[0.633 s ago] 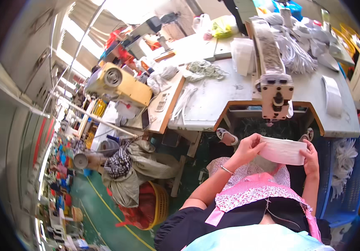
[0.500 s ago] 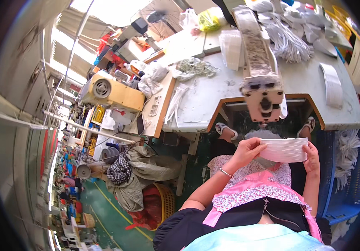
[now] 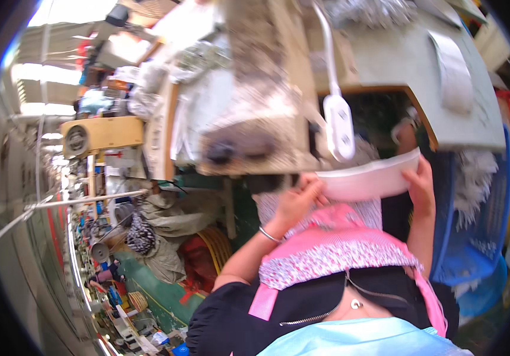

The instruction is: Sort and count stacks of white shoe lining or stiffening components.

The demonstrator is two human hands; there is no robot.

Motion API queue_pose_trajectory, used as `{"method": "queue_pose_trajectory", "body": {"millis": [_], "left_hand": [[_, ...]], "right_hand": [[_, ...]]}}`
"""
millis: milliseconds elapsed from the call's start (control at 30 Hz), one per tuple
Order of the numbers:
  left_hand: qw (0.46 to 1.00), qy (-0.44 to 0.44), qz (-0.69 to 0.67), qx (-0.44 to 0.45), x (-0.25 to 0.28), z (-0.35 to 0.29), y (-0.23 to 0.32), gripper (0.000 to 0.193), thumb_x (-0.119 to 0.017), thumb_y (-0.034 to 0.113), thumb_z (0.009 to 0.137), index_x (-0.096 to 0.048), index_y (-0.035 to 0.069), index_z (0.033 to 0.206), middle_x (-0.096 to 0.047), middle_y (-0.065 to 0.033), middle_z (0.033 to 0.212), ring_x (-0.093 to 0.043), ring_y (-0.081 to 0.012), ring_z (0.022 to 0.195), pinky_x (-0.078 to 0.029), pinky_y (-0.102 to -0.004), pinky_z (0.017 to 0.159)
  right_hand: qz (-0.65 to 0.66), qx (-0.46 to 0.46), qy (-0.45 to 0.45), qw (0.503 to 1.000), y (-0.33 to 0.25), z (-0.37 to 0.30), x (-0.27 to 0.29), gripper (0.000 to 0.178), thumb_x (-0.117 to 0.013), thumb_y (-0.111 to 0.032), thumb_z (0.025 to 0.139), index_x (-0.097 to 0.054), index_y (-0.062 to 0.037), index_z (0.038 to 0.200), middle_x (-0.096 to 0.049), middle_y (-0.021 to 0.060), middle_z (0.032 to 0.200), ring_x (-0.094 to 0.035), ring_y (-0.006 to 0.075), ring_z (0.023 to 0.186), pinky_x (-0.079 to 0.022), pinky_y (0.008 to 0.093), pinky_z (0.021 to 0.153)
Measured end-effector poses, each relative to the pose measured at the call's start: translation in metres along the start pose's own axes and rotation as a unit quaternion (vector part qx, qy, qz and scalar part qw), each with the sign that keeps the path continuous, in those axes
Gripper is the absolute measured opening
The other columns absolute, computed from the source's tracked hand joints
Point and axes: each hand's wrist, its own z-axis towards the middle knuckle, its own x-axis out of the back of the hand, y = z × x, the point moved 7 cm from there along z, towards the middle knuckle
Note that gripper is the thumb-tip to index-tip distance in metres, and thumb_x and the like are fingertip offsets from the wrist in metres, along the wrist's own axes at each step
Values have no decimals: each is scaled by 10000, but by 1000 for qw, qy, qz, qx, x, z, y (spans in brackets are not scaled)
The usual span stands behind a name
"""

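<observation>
A curved stack of thin white strips (image 3: 366,181) is stretched between my two hands, in front of my pink-trimmed apron. My left hand (image 3: 300,200) pinches one end with closed fingers. At the other end, my right hand (image 3: 422,185) grips the stack between thumb and fingers. Just above my left hand looms the worn, pale head of a sewing machine (image 3: 255,121), blurred and close. A white lamp on a bent stem (image 3: 339,127) hangs beside it, near the stack's upper edge. The needle area is hidden from sight.
A similar curved white stack (image 3: 452,74) lies on the pale worktable (image 3: 385,56), whose front has a cutout. A blue plastic basket (image 3: 442,252) with white strip bundles (image 3: 474,184) stands to my right. Another machine (image 3: 109,132) and grey cloth (image 3: 178,207) are at left.
My view has shifted closer to the machine, which now looks larger. The stack has turned from showing its layered edges to a smoother, tilted face, its right end higher. Both hands keep hold.
</observation>
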Motion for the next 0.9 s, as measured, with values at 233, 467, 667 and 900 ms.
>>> {"method": "queue_pose_trajectory", "body": {"millis": [233,467,667,900], "left_hand": [[988,61,-52,-131,12,-4,39,165,-621,87,958,-662,-69,997,-645,-79,663,-601,-106,546,-480,-221,484],[985,37,-47,-163,5,0,46,187,-626,130,960,-674,-51,960,-621,-59,642,-564,-92,507,-424,-199,445],[983,16,-57,-174,-3,1,53,205,-636,152,957,-685,-46,935,-616,-52,622,-568,-90,488,-418,-196,439],[981,33,-45,-183,0,5,57,209,-650,161,949,-693,-39,908,-609,-44,608,-553,-77,481,-394,-187,432]], "right_hand": [[73,63,65,993,-39,-16,-37,331,-728,-1,814,-619,-1,1127,-685,66,1019,-652,126,919,-503,259,842],[47,74,109,990,-50,-41,-39,342,-728,-36,823,-614,18,1140,-691,92,1023,-661,140,908,-513,267,838],[32,93,127,987,-64,-49,-37,333,-728,-64,823,-622,21,1127,-697,100,1013,-667,147,898,-522,271,819],[20,103,127,986,-71,-48,-39,325,-733,-52,817,-628,15,1117,-698,92,1014,-663,140,906,-513,277,846]]}}
